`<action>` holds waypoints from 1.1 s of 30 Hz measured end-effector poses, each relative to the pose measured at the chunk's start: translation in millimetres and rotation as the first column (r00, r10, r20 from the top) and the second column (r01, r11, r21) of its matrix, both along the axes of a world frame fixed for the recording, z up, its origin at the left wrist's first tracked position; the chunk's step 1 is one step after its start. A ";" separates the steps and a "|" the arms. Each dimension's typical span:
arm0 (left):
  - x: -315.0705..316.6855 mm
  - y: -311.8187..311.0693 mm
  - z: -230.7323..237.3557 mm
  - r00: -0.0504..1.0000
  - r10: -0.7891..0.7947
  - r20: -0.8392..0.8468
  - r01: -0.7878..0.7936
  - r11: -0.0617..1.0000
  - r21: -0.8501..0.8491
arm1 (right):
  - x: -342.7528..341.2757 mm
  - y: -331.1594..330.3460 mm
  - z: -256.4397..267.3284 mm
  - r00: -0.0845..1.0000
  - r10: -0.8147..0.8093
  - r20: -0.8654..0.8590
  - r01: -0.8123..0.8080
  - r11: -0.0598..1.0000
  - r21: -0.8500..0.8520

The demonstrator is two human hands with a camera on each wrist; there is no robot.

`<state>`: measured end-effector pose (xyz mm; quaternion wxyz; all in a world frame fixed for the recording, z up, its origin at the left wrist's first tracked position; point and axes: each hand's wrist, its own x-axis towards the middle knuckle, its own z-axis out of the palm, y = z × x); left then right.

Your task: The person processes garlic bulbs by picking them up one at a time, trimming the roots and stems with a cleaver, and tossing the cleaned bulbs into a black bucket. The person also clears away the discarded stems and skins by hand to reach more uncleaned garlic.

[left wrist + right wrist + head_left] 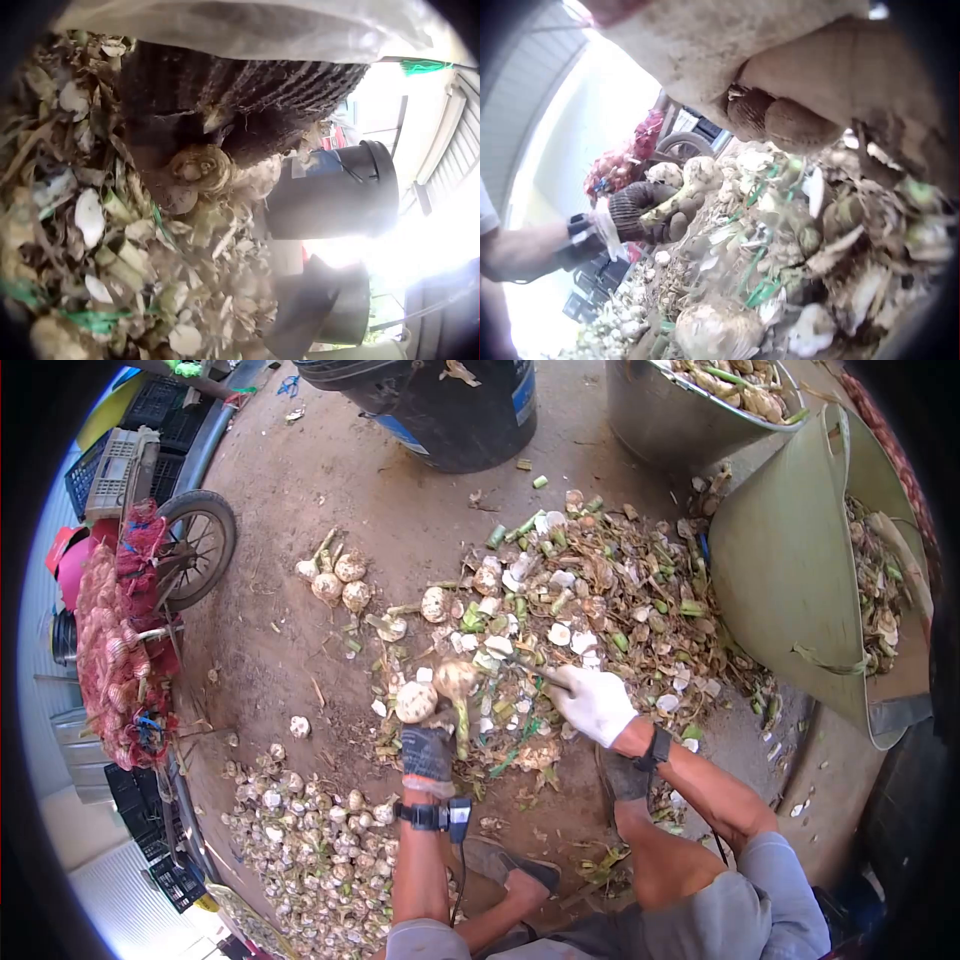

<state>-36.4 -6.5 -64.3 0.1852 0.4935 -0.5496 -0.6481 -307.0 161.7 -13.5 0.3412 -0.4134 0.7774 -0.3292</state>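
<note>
In the head view my left hand [428, 752], in a dark glove, holds garlic with a bulb [456, 680] whose green stem hangs down beside the fingers; another bulb [416, 702] sits at the fingertips. The right wrist view shows the left hand [649, 210] with its fingers curled round the stem below a bulb [703, 174]. My right hand [596, 706], white-gloved, grips a thin tool [538, 671] that points toward the bulbs; its tip is hard to make out. Close up, the right hand [802, 67] has curled fingers. The left glove [240, 90] partly hides the garlic in the left wrist view.
Cut stems and peelings [620, 580] cover the ground ahead. A garlic pile [330, 850] lies at lower left, with several bulbs [340, 580] farther up. A black bucket [450, 420], metal pot [660, 420] and green tub [790, 560] stand beyond; a wheeled cart [200, 545] is left.
</note>
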 end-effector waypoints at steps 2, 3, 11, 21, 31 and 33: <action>-17.8 30.5 44.7 0.992 0.106 -0.071 -0.096 0.987 0.132 | 3.4 -16.1 12.0 0.987 0.146 -0.073 -0.150 0.987 -0.052; -5.8 38.2 38.4 0.997 -0.043 0.059 0.045 0.998 -0.045 | 6.6 -21.5 14.6 0.968 0.168 -0.184 -0.197 0.968 -0.155; -20.5 67.8 85.2 0.998 -0.002 -0.070 0.002 1.000 -0.006 | 1.7 -11.8 46.2 0.851 0.390 -0.351 -0.448 0.889 -0.098; 31.2 72.3 60.5 0.907 -0.328 0.264 0.396 0.876 -0.275 | -8.0 33.1 9.5 0.965 0.189 -0.180 -0.182 0.982 0.055; -17.1 61.1 70.5 0.933 -0.328 0.146 0.341 0.936 -0.081 | 24.2 15.5 24.0 0.957 -0.008 0.292 -0.024 0.994 0.103; -28.2 76.5 81.3 0.980 -0.176 -0.089 0.190 0.963 0.193 | 31.5 18.9 19.4 0.982 0.075 0.174 -0.071 0.997 -0.028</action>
